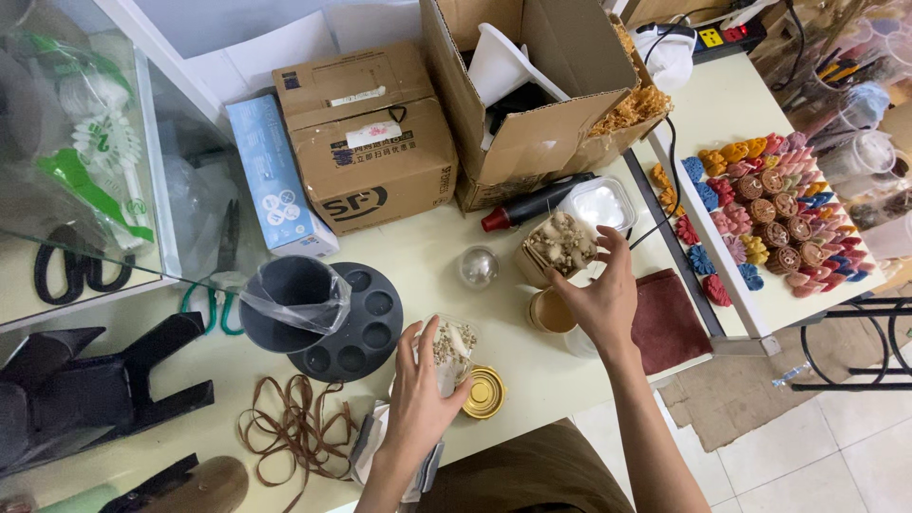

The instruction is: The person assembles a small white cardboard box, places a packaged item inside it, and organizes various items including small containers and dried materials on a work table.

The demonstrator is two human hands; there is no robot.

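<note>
Clear glass shows in the small jar (449, 353) of dried bits that the left hand (418, 399) grips near the front edge of the tabletop (427, 256), a gold lid (484, 392) lying just beside it. Further right, the right hand (598, 294) has its fingers closed around a brown cup (559, 245) packed with pale dried flowers, just in front of the open cardboard box (541, 95). A dark red cloth (670, 318) lies by the right edge.

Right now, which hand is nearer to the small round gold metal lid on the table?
The left hand, holding a clear jar, is just beside the small round gold metal lid. The right hand is farther up and right, at the cardboard cup of dried flowers.
</note>
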